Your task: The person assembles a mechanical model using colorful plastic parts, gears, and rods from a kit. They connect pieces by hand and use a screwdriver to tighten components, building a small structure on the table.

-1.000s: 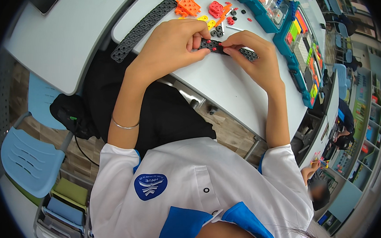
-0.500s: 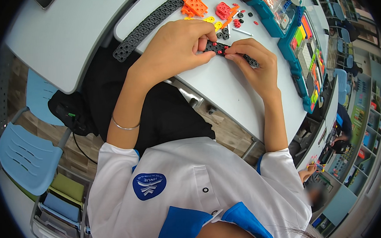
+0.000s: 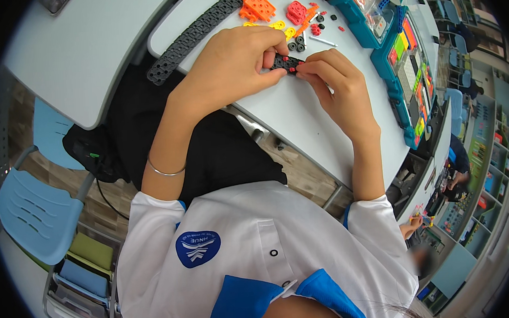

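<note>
A classroom-like workshop: white rounded-corner tables (image 3: 316,117), a light-blue slatted plastic chair (image 3: 39,216), a teal plastic case (image 3: 381,61) of colourful plastic pieces (image 3: 399,44) and pale-teal open shelving (image 3: 454,268)

The lettering clear enough to notice sits on the badge (image 3: 198,248), at seven o'clock from the middle of the view, on the chest of the white shirt (image 3: 323,230). The badge is dark blue, like a rounded shield, with its marks in white. One short row of bold capitals stands upside down. Along the twelve o'clock edge runs a line of much smaller letters, and a striped white emblem lies toward six o'clock. At nine o'clock, the black bundle (image 3: 108,165) bears a small green tag (image 3: 94,155), too small to read.
</note>
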The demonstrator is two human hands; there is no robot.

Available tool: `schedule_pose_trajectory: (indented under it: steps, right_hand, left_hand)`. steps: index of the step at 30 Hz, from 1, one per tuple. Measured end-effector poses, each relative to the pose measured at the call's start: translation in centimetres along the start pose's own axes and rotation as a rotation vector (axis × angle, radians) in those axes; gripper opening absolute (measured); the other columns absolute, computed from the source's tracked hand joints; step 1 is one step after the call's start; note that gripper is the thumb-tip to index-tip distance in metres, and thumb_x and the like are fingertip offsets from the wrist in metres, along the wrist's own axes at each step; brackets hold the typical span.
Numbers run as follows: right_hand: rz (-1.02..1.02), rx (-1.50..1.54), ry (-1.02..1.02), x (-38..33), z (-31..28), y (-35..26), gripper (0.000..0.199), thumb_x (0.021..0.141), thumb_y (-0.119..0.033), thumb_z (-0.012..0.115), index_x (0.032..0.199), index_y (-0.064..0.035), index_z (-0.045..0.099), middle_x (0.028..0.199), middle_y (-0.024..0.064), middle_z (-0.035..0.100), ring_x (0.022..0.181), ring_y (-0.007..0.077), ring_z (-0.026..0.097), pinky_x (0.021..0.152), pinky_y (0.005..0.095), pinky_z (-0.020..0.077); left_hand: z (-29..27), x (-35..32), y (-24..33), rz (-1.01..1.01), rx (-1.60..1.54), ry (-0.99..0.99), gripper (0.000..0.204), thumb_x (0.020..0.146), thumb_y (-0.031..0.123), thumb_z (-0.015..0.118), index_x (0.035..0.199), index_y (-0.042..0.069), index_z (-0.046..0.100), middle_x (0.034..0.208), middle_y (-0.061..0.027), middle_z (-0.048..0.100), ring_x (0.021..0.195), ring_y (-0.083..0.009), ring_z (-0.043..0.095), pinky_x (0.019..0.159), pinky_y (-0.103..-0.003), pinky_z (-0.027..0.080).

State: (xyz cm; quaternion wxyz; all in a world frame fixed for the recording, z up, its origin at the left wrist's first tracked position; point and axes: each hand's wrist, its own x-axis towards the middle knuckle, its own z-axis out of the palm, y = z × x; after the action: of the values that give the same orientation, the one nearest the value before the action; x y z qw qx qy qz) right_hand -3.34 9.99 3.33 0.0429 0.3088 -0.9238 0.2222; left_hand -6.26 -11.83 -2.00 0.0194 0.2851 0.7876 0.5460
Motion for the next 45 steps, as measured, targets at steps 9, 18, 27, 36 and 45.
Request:
schedule_pose_trajectory:
  steps: [9,18,27,36,45]
  right_hand:
    - [-0.025,0.037,0.110,-2.2,0.8,0.3,0.021,0.077,0.000,0.079,0.098,-0.0027,0.076,0.095,0.0073,0.069,0.081,0.0233,0.064,0.069,0.0343,0.0532]
    - [0.102,0.111,0.457,-3.2,0.8,2.8,0.023,0.084,-0.003,0.076,0.107,-0.0034,0.076,0.104,0.0112,0.068,0.093,0.0204,0.066,0.081,0.0322,0.0524]
    - [0.350,0.169,0.330,-1.8,1.1,6.4,0.019,0.087,-0.013,0.076,0.105,-0.0079,0.076,0.104,0.0038,0.064,0.080,0.0131,0.053,0.073,0.0270,0.0452]
    - [0.273,0.232,0.374,-1.4,1.6,6.8,0.010,0.094,-0.007,0.066,0.102,-0.0014,0.064,0.098,0.0058,0.064,0.080,0.0136,0.057,0.072,0.0287,0.0479]
    - [0.330,0.656,0.413,-1.8,1.7,7.4,0.015,0.096,-0.008,0.067,0.107,-0.0006,0.073,0.099,0.0026,0.065,0.087,0.0086,0.060,0.075,0.0230,0.0467]
  left_hand:
    - [0.2,0.1,0.5,-0.003,-0.027,-0.008,0.023,0.073,0.011,0.080,0.094,0.005,0.070,0.066,-0.0008,0.055,0.057,-0.0119,0.051,0.056,-0.028,0.042]
    - [-0.1,0.3,0.7,-0.044,-0.011,-0.029,0.026,0.074,0.012,0.081,0.098,0.006,0.072,0.068,0.0000,0.057,0.056,-0.0101,0.051,0.056,-0.027,0.043]
    - [-0.6,1.8,2.0,0.046,0.118,0.218,0.020,0.084,0.010,0.078,0.103,0.006,0.073,0.070,0.0005,0.061,0.060,-0.0071,0.054,0.058,-0.023,0.044]
    - [-2.1,9.5,0.6,0.157,0.647,0.338,0.036,0.077,0.011,0.075,0.110,0.001,0.065,0.106,-0.0161,0.057,0.110,-0.0356,0.053,0.094,-0.042,0.047]
    - [-2.4,9.3,-1.0,0.044,0.620,0.379,0.052,0.078,0.017,0.077,0.125,0.001,0.061,0.120,-0.0168,0.063,0.115,-0.0351,0.054,0.098,-0.045,0.043]
